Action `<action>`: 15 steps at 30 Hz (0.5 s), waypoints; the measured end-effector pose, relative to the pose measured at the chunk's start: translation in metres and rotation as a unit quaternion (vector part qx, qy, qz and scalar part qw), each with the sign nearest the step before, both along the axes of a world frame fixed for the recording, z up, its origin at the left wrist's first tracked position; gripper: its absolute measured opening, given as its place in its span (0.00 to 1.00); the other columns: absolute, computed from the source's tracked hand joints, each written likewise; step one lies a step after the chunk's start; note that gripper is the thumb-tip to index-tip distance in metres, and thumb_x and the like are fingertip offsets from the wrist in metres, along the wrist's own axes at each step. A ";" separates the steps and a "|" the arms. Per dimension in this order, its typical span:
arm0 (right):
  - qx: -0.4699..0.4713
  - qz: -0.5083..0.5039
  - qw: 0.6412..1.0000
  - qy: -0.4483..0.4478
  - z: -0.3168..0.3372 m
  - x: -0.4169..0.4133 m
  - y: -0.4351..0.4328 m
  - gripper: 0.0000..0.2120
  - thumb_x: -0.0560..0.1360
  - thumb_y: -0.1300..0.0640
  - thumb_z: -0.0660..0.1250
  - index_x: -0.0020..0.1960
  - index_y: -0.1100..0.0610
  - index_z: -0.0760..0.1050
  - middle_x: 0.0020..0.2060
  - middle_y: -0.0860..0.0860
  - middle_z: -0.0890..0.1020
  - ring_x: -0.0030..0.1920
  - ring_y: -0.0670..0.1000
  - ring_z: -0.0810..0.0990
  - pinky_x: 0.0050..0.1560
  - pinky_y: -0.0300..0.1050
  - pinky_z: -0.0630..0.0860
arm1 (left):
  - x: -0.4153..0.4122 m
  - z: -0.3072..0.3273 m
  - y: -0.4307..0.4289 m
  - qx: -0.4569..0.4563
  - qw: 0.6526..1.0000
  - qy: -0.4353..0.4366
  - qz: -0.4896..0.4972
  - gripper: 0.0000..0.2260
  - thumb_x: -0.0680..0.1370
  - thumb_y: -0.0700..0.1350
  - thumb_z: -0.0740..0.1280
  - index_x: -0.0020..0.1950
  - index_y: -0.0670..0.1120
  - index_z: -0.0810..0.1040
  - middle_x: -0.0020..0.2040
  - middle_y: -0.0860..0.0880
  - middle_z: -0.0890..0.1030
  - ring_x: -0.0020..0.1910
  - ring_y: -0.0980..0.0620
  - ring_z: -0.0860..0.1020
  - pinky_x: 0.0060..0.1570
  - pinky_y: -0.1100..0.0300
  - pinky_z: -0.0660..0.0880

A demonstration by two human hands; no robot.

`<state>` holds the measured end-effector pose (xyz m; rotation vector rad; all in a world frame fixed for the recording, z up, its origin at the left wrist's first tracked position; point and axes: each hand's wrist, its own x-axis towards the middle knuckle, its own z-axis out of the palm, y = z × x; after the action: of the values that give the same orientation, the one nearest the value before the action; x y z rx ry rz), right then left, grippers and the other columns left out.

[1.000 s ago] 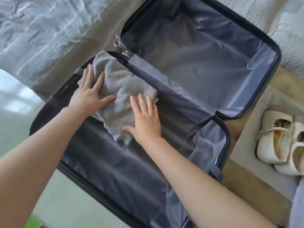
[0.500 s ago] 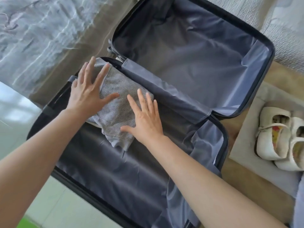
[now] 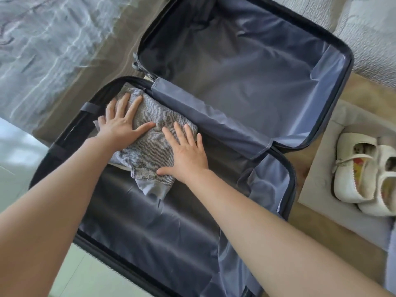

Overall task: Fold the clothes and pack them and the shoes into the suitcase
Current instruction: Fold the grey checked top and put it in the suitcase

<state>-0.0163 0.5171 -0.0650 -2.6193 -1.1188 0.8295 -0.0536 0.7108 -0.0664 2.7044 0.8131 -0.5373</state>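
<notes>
Suitcase (image 3: 349, 61) halves lie open flat below me, the dark rim running round both. The near half (image 3: 150, 221) fills the lower left and centre of the frame, and the far half (image 3: 246, 71) takes up the upper right. Both are lined in slack grey-blue fabric. A loose lining flap (image 3: 203, 116) lies along the hinge between them.

Only the near half holds anything. The grey folded garment (image 3: 150, 146) sits in its upper left corner, up against the hinge side, with a paler hem poking out at its lower edge. The far half shows just its creased lining.

My left hand (image 3: 120, 127) lies flat on the upper left part of the garment, fingers straight and spread, gripping nothing. My right hand (image 3: 186, 151) lies flat on the garment's right side in the same way, thumb out towards the lower edge. The two hands are near each other but apart, with a strip of grey cloth showing between them.

A dark strap (image 3: 89, 107) crosses the rim just left of my left hand.

The white shoes (image 3: 355, 168) are outside the case at the right edge of the frame. They lie side by side and touching on a pale cloth (image 3: 317, 168), well apart from my hands.
</notes>
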 end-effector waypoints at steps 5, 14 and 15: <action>0.090 -0.028 0.993 0.076 0.012 0.003 -0.013 0.53 0.69 0.37 0.70 0.77 0.45 0.36 0.77 0.50 0.36 0.76 0.54 0.34 0.75 0.61 0.38 | 0.004 0.020 -0.017 0.050 0.999 0.004 -0.001 0.35 0.76 0.69 0.50 0.78 0.58 0.44 0.79 0.50 0.41 0.76 0.46 0.34 0.72 0.40 0.36; 0.220 -0.206 0.949 0.096 0.040 -0.002 -0.106 0.53 0.67 0.38 0.72 0.78 0.46 0.41 0.78 0.51 0.43 0.77 0.52 0.47 0.75 0.55 0.50 | 0.004 0.062 -0.129 -0.065 0.975 -0.213 -0.004 0.26 0.79 0.52 0.63 0.76 0.54 0.60 0.78 0.48 0.57 0.77 0.47 0.50 0.73 0.49 0.47; 0.227 -0.217 0.944 0.106 0.043 -0.004 -0.122 0.52 0.67 0.38 0.73 0.78 0.45 0.41 0.78 0.50 0.43 0.77 0.51 0.47 0.75 0.52 0.51 | 0.006 0.064 -0.143 -0.075 0.972 -0.224 -0.013 0.26 0.79 0.51 0.64 0.76 0.53 0.62 0.77 0.48 0.59 0.77 0.47 0.52 0.73 0.50 0.49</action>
<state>-0.0208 0.3954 -0.0219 -2.1991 -0.5557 0.6425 -0.0480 0.5679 -0.0025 2.5496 0.5854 0.0164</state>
